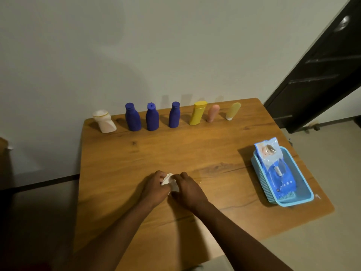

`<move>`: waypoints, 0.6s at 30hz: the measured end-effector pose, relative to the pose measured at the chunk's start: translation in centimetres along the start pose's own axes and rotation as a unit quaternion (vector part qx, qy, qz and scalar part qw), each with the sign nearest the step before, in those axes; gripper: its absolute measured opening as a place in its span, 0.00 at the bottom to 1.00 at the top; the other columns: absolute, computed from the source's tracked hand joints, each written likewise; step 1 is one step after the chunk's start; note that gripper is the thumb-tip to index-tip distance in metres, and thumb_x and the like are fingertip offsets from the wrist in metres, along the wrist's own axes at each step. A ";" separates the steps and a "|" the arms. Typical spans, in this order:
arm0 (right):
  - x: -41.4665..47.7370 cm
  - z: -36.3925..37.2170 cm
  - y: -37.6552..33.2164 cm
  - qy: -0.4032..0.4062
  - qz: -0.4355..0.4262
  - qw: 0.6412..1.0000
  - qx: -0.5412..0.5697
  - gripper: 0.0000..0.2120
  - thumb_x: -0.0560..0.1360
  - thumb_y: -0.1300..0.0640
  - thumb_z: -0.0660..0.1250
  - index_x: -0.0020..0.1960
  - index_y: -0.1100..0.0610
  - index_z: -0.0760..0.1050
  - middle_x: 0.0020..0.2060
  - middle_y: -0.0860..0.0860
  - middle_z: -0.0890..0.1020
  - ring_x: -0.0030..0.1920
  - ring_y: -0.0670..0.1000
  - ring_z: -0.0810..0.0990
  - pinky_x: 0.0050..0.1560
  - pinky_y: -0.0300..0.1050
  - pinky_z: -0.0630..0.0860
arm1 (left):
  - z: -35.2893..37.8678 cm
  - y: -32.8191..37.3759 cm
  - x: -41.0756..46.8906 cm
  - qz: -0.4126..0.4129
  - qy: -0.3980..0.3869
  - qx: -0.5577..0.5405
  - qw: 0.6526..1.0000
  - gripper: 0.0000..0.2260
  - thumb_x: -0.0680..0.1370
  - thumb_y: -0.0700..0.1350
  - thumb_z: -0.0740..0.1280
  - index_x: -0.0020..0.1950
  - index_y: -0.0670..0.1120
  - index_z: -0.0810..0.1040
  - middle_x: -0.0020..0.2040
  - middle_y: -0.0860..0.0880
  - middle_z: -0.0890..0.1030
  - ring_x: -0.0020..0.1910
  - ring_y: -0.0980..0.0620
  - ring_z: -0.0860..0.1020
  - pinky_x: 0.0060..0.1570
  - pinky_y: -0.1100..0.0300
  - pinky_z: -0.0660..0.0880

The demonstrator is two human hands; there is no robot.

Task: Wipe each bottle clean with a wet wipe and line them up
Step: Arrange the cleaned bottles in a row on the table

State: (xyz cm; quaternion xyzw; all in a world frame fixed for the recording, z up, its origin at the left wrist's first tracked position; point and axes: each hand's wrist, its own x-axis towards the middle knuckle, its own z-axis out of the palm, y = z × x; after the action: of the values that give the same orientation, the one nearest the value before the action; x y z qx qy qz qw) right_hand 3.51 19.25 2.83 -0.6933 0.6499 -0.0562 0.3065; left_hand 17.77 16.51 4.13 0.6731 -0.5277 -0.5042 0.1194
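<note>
Wipe: a crumpled white wet wipe [169, 180] is over the near middle of the brown wooden table [136, 163], between the two hands.
Grip: the left hand [154, 187] curls its fingers round the wipe's left side and the right hand [188, 189] pinches its right side. Both grips are closed on the wipe alone.
Bottles: seven stand in a row along the table's far edge, well apart from the hands. They are a squat white plastic bottle [104, 122], three dark blue plastic bottles [152, 118], a flat yellow plastic bottle [197, 114], a pink tube [213, 113] and a pale yellow tube [233, 111].
Stage: the row looks finished, though whether every bottle has been wiped cannot be told.
Risk, toppling: the two tubes seem to stand on narrow caps, so a reaching hand brushing one could tip it into its neighbour.
Risk, wet table: a faint shine beside the right hand may be moisture, though the dim view leaves that unsure. A bottle set there would pick it up.
Risk, wipe: bunched this tightly, it offers little clean face.
Beside: a light blue plastic basket [304, 180] at the right holds a blue wet-wipe pack [275, 167].
</note>
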 end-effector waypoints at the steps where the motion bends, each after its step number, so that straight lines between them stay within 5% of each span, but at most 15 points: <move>1: 0.0 0.3 -0.3 0.014 0.005 1.000 0.005 0.22 0.77 0.56 0.70 0.70 0.59 0.72 0.60 0.58 0.76 0.56 0.60 0.79 0.48 0.50 0.74 | 0.0 -0.3 0.0 0.007 -0.004 -0.003 1.000 0.13 0.77 0.36 0.72 0.60 0.48 0.77 0.57 0.46 0.83 0.44 0.59 0.78 0.35 0.69 0.73; 7: 0.7 1.1 -2.0 0.058 0.021 0.996 0.068 0.13 0.75 0.58 0.68 0.59 0.58 0.81 0.50 0.58 0.80 0.50 0.60 0.79 0.42 0.44 0.66 | -0.8 -1.3 -0.2 0.028 0.002 -0.044 0.999 0.08 0.82 0.35 0.68 0.49 0.48 0.79 0.40 0.58 0.79 0.39 0.60 0.78 0.33 0.76 0.71; 10: 0.7 0.7 -2.8 0.084 0.026 0.989 0.118 0.21 0.70 0.49 0.61 0.56 0.57 0.83 0.49 0.57 0.83 0.50 0.57 0.80 0.44 0.47 0.73 | -1.3 -1.5 -0.1 0.008 0.020 -0.092 0.996 0.06 0.81 0.34 0.70 0.52 0.45 0.83 0.46 0.50 0.85 0.42 0.57 0.80 0.41 0.72 0.74; 12: 0.8 0.7 -3.0 0.105 0.028 0.979 0.172 0.22 0.69 0.48 0.60 0.54 0.56 0.84 0.50 0.54 0.84 0.49 0.53 0.81 0.48 0.48 0.77 | -1.9 -1.4 -0.1 -0.020 0.012 -0.154 0.988 0.07 0.80 0.34 0.70 0.56 0.43 0.84 0.54 0.42 0.86 0.48 0.50 0.82 0.48 0.60 0.77; 18: 1.3 1.0 -4.4 0.117 0.044 0.943 0.307 0.08 0.75 0.62 0.69 0.50 0.53 0.84 0.49 0.47 0.83 0.49 0.43 0.83 0.50 0.39 0.79 | -4.9 -1.3 -1.4 -0.057 0.020 -0.249 0.967 0.09 0.81 0.35 0.68 0.58 0.45 0.84 0.50 0.48 0.85 0.46 0.52 0.80 0.42 0.59 0.74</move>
State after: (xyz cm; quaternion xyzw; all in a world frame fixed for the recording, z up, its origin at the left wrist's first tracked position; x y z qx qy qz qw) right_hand 8.02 18.23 3.83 -0.5248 0.6619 -0.3202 0.4288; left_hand 22.58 16.43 6.28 0.6611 -0.3437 -0.6121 0.2648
